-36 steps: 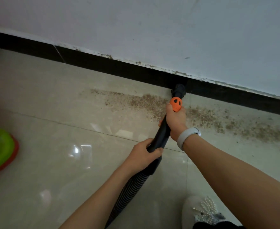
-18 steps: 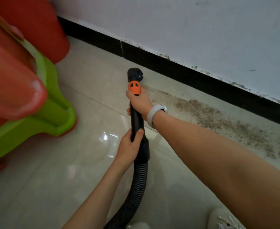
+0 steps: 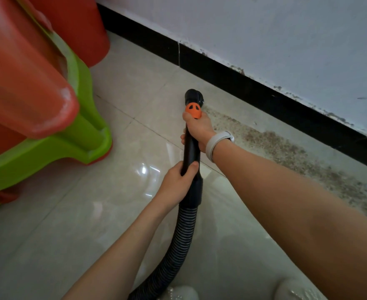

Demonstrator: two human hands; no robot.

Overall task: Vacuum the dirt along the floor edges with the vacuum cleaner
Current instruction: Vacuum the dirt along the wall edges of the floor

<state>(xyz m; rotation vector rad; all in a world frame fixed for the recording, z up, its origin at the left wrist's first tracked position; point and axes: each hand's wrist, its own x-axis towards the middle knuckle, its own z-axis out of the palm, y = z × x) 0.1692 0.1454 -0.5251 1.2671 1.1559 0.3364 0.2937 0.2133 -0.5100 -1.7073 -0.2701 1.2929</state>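
Two hands are wrapped around the black vacuum wand point(image 3: 190, 148). It is gripped high up by the right hand point(image 3: 197, 128), just below the orange collar point(image 3: 193, 111), with a pale wristband point(image 3: 218, 144) worn behind it; lower down, it is clasped by the left hand point(image 3: 176, 182) above the ribbed hose point(image 3: 178, 241). Beyond the right hand, the nozzle point(image 3: 193, 96) is set on the tiled floor point(image 3: 70, 224) at the near end of the dirt strip point(image 3: 297, 156), which is spread along the black skirting point(image 3: 254, 89). Red-and-green plastic stools point(image 3: 37, 105) are stacked to the left.
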